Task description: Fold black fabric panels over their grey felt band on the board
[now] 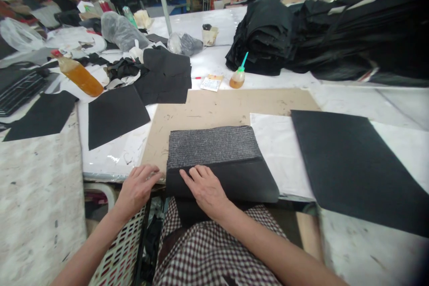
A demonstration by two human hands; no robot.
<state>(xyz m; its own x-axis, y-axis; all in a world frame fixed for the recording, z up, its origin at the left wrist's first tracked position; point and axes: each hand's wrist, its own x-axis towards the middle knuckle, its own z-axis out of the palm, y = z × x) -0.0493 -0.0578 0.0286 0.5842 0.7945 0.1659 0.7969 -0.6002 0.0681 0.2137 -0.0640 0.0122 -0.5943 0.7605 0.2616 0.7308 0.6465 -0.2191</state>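
A dark piece of material (224,183) with a ribbed grey strip (211,145) along its far part lies at the front edge of a beige board (201,109); its near side hangs over the edge toward my lap. My right hand (206,187) rests on its black part, fingers apart, the tips near the border with the grey strip. Just left of the material, my left hand (140,185) is at the board's edge, fingers bent and slightly apart, with nothing visible in it.
Black pieces lie to the left (117,116) and right (355,165). A glue bottle (237,79) with a green nozzle and an amber bottle (82,76) stand out behind. Large black stacks (268,35) fill the back right. A plastic basket (122,250) sits below left.
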